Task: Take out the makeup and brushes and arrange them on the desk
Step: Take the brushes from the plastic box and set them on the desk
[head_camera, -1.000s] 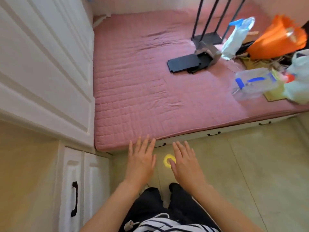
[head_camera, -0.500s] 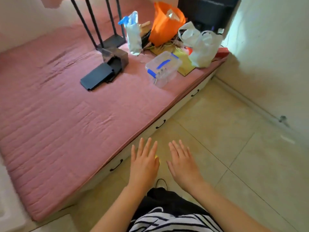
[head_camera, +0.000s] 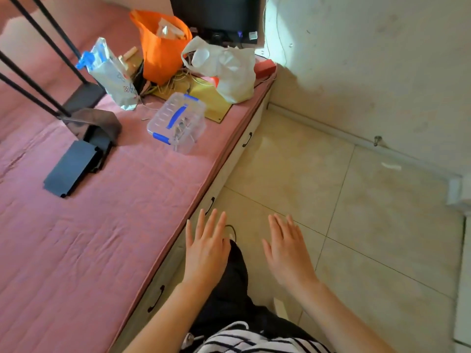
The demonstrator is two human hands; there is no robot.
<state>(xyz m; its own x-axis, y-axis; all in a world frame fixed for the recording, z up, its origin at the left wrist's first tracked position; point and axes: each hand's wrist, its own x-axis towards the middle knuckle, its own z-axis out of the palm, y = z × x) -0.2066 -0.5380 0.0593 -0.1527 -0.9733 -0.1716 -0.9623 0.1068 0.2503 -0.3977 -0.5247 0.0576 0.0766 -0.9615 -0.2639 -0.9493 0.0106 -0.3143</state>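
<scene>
1. The pink mattress (head_camera: 89, 238) fills the left side of the view. Black stand rods (head_camera: 38, 72) rise from it at the upper left. A flat black plate (head_camera: 71, 171) lies on the mattress just in front of the stand's foot.
2. A white and blue packet (head_camera: 112, 75) stands upright on the mattress, right of the rods and just beside the orange bag (head_camera: 160, 54). The orange bag is open at the top.
3. The clear box (head_camera: 178, 123), with blue latches and a blue handle, sits on the mattress near its right edge, in front of the orange bag. Its lid is on.
4. Makeup and brushes: I cannot tell where they are. Small items lie inside the clear box, but they are too blurred to identify.
5. A yellow board (head_camera: 211, 100) lies flat behind the clear box. A white plastic bag (head_camera: 229, 72) rests on its far end. A black monitor (head_camera: 216, 16) stands behind both bags.
6. My left hand (head_camera: 206, 250) is palm down above the mattress edge, with its fingers straight and slightly spread. It holds nothing.
7. My right hand (head_camera: 288, 253) is palm down over the tiled floor (head_camera: 369, 225), beside the left hand but apart from it. Its fingers are straight and close together, and it holds nothing.
8. A pale wall (head_camera: 369, 72) borders the floor at the right.
</scene>
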